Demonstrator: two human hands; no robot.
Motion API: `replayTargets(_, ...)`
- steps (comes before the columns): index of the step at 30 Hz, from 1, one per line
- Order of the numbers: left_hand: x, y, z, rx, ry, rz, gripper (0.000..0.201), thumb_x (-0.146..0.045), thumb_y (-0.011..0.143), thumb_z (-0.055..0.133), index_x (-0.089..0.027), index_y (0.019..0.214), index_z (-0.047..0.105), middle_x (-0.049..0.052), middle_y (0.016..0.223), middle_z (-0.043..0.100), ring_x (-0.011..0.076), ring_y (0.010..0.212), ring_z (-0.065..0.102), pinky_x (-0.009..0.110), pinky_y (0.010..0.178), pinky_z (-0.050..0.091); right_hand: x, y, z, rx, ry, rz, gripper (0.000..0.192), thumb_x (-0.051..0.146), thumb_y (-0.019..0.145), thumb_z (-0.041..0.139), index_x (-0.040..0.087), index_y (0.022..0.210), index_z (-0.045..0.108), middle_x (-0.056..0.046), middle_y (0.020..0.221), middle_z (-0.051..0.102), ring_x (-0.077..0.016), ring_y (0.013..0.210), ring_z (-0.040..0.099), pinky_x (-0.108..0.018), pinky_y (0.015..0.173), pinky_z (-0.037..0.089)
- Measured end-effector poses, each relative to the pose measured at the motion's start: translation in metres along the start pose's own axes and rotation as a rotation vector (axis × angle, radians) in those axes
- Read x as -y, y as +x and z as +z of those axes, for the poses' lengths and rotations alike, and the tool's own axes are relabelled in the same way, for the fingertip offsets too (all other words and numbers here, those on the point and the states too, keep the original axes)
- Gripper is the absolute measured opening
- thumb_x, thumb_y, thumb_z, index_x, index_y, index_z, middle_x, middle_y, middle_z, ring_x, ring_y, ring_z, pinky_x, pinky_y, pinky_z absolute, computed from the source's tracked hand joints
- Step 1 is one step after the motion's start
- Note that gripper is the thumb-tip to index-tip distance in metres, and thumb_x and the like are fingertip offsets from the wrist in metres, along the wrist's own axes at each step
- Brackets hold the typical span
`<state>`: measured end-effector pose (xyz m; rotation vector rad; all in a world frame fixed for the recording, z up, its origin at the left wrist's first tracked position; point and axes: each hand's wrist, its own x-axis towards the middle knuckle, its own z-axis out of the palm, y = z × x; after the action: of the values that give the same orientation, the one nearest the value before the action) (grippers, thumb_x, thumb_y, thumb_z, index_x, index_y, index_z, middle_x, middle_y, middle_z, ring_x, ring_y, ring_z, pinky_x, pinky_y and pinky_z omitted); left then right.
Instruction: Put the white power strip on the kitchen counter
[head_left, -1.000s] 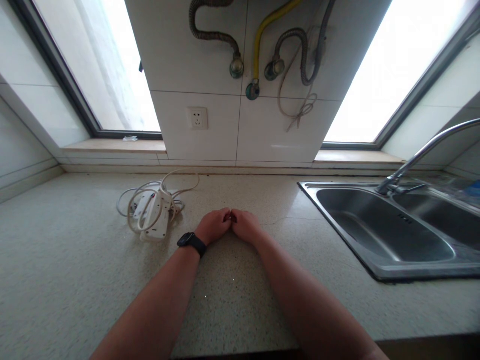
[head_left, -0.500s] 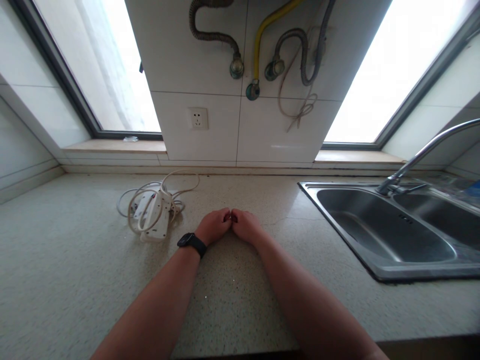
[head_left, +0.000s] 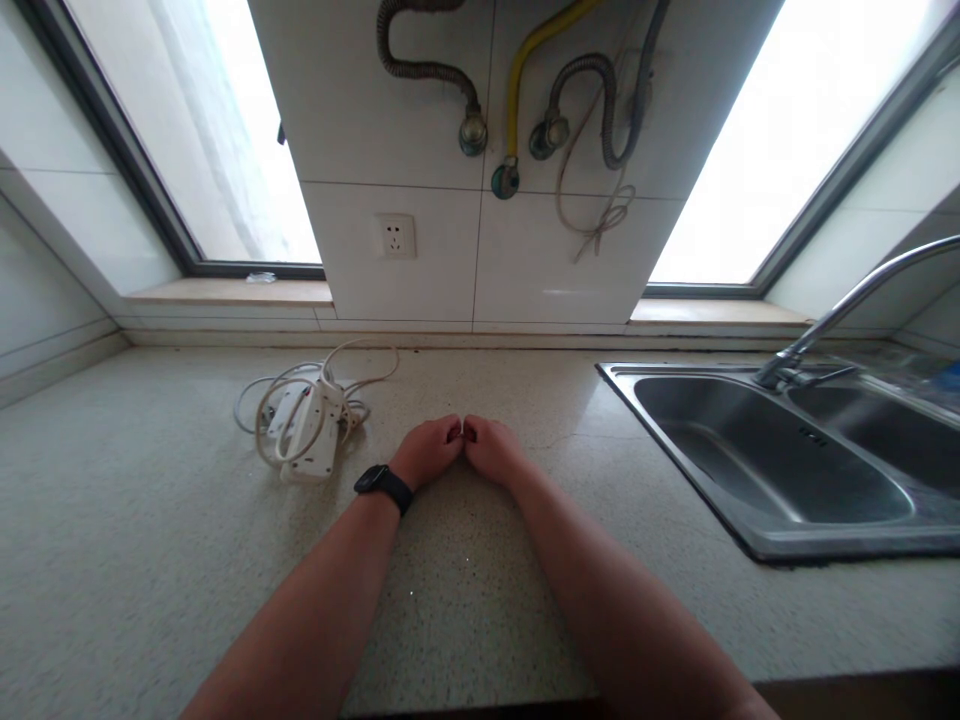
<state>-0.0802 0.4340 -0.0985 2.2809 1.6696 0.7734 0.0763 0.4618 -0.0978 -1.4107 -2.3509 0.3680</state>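
Observation:
My left hand (head_left: 429, 450) is curled into a fist on the speckled countertop (head_left: 465, 620), with a black watch (head_left: 384, 484) around its wrist. Against its knuckles rests my right hand (head_left: 491, 447), also a closed fist. Nothing shows between the fingers of either one. To the left of my left hand, apart from it, lies a white power strip (head_left: 316, 436) with its pale cord (head_left: 289, 458) coiled loosely over and around it.
A steel double sink (head_left: 765, 450) with a chrome faucet (head_left: 840, 310) is set into the counter on the right. A wall socket (head_left: 396, 237), a yellow gas pipe (head_left: 514, 90) and grey hoses (head_left: 427, 70) are on the tiled wall behind. Windows flank that wall.

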Motion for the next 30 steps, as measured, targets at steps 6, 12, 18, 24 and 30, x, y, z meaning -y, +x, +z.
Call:
replayTargets(6,-0.0019,-0.0007,-0.0023,-0.014,-0.027,0.019,0.01,-0.022,0.082,0.047,-0.02,0.072,0.045,-0.003,0.063,0.048,0.0121,0.059,0.041,0.027,0.058,0.023,0.0008,-0.001,-0.001,-0.006,0.02,-0.013,0.011,0.021,0.078,0.051,0.021,0.081,0.061,-0.002,0.076,0.064,-0.0134,0.065,0.046,-0.026,0.055,0.02)
replayTargets(12,-0.0015,0.0001,-0.0011,-0.01,-0.044,0.013,0.009,-0.021,0.081,0.047,-0.019,0.072,0.045,-0.003,0.063,0.048,0.0121,0.06,0.041,0.026,0.059,0.024,0.0023,-0.0016,-0.0034,0.023,-0.015,0.007,0.012,0.023,0.08,0.051,0.021,0.083,0.062,-0.003,0.079,0.066,-0.0139,0.068,0.05,-0.027,0.055,0.022)
replayTargets(18,-0.0018,0.0002,-0.0011,-0.026,-0.055,0.034,0.009,-0.02,0.081,0.047,-0.019,0.072,0.046,-0.004,0.062,0.046,0.0117,0.059,0.039,0.027,0.058,0.023,0.0014,-0.0002,-0.0012,0.02,-0.011,0.006,0.013,0.023,0.081,0.05,0.021,0.083,0.062,-0.002,0.079,0.065,-0.0135,0.067,0.049,-0.027,0.055,0.022)
replayTargets(24,-0.0031,-0.0007,-0.0026,-0.023,-0.046,0.038,0.009,-0.021,0.081,0.047,-0.019,0.072,0.044,-0.003,0.062,0.047,0.0116,0.059,0.039,0.027,0.057,0.022,0.0011,-0.0004,-0.0007,0.017,-0.004,0.004,0.013,0.023,0.08,0.05,0.021,0.083,0.062,-0.003,0.078,0.065,-0.0137,0.067,0.047,-0.027,0.056,0.022)
replayTargets(30,-0.0036,-0.0004,-0.0024,-0.015,-0.04,0.021,0.01,-0.021,0.081,0.047,-0.02,0.072,0.044,-0.003,0.062,0.047,0.0119,0.059,0.039,0.027,0.057,0.022,0.0012,-0.0008,-0.0016,0.018,-0.014,0.011,0.013,0.023,0.081,0.05,0.021,0.084,0.062,-0.003,0.08,0.066,-0.0143,0.068,0.049,-0.026,0.056,0.023)
